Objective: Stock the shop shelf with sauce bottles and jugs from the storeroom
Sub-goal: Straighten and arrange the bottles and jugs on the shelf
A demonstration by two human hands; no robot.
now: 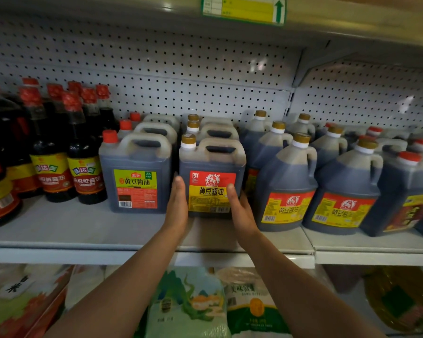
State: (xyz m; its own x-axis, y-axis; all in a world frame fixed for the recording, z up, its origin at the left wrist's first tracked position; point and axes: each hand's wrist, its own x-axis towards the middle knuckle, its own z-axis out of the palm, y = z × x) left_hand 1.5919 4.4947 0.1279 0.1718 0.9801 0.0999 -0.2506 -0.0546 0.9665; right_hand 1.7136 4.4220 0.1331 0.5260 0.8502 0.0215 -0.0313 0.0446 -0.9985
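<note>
A square jug of dark soy sauce (211,164) with a gold cap and a red and yellow label stands upright on the grey shelf (83,230), at the front of a row of like jugs. My left hand (177,206) lies flat against the jug's left side, fingers straight. My right hand (239,208) presses its right front corner with straight fingers. To the left stands a red-capped jug with a green label (135,172). Round gold-capped jugs (286,184) fill the shelf to the right.
Tall red-capped sauce bottles (83,152) crowd the shelf's left end. A pegboard back wall (181,76) rises behind, with a yellow price tag (243,8) on the shelf above. Bags of rice (188,303) lie on the shelf below, and bare shelf shows in front of the jugs.
</note>
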